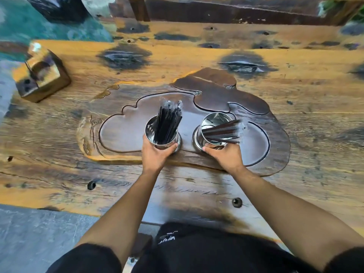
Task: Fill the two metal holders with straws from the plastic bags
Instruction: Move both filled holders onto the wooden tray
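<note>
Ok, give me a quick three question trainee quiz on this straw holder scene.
1. True or false: the left hand grips the left metal holder.
2. The straws in the right metal holder lean: A) left B) right C) stand upright.
3. Both holders stand on the carved wooden ____.

Key: 1 true. 2 B. 3 tray.

Around the two metal holders (162, 133) (213, 131) standing close together in the dark carved hollow (122, 134), bare wood lies open left, right and beyond, the gap between them is narrow, and a wooden block (42, 72) sits well off to the far left.
</note>
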`<state>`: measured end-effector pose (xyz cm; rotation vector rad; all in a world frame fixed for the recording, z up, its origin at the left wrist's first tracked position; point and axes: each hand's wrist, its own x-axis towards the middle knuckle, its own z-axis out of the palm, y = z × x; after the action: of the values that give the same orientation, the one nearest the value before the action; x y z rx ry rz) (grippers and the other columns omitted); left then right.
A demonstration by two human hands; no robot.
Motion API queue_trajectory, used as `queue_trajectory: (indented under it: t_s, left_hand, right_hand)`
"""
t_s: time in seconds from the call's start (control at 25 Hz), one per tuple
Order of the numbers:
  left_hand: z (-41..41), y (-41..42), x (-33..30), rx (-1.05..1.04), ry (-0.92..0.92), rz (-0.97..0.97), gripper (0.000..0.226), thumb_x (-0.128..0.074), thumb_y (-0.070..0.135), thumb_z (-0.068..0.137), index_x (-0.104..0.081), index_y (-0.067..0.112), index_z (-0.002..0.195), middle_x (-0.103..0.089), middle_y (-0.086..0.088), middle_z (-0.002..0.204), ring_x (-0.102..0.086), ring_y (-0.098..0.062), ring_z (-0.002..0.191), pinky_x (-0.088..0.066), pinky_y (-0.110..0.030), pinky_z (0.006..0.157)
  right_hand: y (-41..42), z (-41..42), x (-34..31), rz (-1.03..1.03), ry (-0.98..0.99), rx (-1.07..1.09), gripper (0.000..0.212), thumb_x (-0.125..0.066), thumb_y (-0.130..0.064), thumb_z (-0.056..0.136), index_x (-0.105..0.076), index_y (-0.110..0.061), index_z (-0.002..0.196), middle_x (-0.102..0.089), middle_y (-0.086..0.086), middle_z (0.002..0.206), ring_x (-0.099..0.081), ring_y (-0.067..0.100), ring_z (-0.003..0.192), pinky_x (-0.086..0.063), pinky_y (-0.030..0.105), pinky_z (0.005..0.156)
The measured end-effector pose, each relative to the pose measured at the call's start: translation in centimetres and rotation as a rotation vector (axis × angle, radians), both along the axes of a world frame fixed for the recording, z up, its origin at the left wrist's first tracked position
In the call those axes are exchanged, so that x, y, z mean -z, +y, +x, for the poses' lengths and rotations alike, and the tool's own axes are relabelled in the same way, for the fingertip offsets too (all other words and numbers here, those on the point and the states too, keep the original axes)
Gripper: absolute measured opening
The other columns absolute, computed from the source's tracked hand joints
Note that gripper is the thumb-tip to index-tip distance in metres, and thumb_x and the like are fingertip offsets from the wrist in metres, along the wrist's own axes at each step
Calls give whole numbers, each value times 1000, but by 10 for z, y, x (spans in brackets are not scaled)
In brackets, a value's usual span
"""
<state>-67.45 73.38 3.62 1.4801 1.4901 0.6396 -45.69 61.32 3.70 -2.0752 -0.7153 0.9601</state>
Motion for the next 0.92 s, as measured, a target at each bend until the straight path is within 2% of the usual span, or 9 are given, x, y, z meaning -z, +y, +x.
queue_trajectory:
  t_s: [0.04, 0.12, 0.2, 0.32, 0.4, 0.48, 0.64, 0.76, 0.92]
  left_hand:
    - [-1, 12, 4, 15, -8, -20, 93, -99, 32, 57, -49, 20, 134, -64, 8, 122, -62, -2, 112, -45, -17, 103]
    - [-2, 30, 10, 46, -24, -61, 92, -99, 33, 58, -47, 22, 134, -65, 7, 123, -63, -7, 113, -46, -20, 103]
    - [-4, 45, 17, 65, -56, -72, 91, -99, 35, 57, -46, 26, 132, -66, 7, 125, -64, -6, 113, -47, -21, 105]
    - [-6, 58, 29, 90, -67, -70, 95, -98, 48, 51, -45, 36, 130, -65, 5, 128, -63, -7, 119, -49, -31, 111]
    - [-7, 62, 35, 110, -48, -55, 98, -99, 48, 52, -45, 38, 134, -63, 5, 131, -61, -8, 122, -48, -30, 111]
    - [-7, 65, 35, 146, -26, -36, 100, -99, 47, 54, -45, 34, 137, -62, 5, 132, -60, -8, 124, -46, -26, 111]
    - [-8, 68, 38, 172, 12, -19, 105, -97, 51, 54, -42, 31, 141, -58, 3, 136, -57, -9, 127, -43, -23, 111]
    - [-10, 66, 39, 172, 41, -20, 108, -96, 53, 52, -38, 35, 141, -56, 1, 138, -56, -10, 128, -43, -25, 113]
    - [-11, 66, 40, 182, 57, -25, 111, -95, 58, 50, -39, 30, 141, -55, 1, 138, -55, -13, 129, -44, -33, 115]
  right_hand:
    - [8, -3, 3, -14, -9, 14, 37, -90, -39, 70, -81, -21, 101, -78, -14, 102, -65, -15, 95, -47, 7, 93]
    - [22, -9, 10, -28, -36, 19, 38, -91, -36, 71, -80, -19, 103, -76, -14, 103, -57, -29, 83, -37, -8, 79]
    - [33, -12, 16, -40, -35, 23, 41, -92, -35, 69, -79, -19, 105, -76, -14, 102, -53, -34, 79, -34, -10, 75]
    - [43, -15, 24, -56, -18, 41, 44, -93, -36, 67, -78, -19, 106, -76, -16, 102, -60, -26, 86, -44, -2, 85]
    - [45, -15, 29, -62, -1, 45, 47, -93, -40, 66, -78, -20, 107, -77, -16, 103, -67, -12, 97, -51, 16, 98]
    - [46, -16, 35, -78, 9, 43, 49, -91, -45, 66, -78, -22, 107, -77, -16, 103, -69, -4, 103, -51, 25, 102]
    - [49, -19, 40, -128, -29, 30, 54, -89, -47, 70, -74, -23, 117, -73, -19, 110, -63, -4, 108, -44, 17, 106]
    - [48, -18, 44, -190, -66, 1, 57, -86, -54, 71, -72, -27, 120, -69, -21, 109, -58, -4, 108, -38, 11, 99]
    - [45, -15, 42, -230, -33, -21, 54, -86, -53, 71, -73, -27, 117, -69, -20, 105, -59, -2, 103, -39, 13, 93]
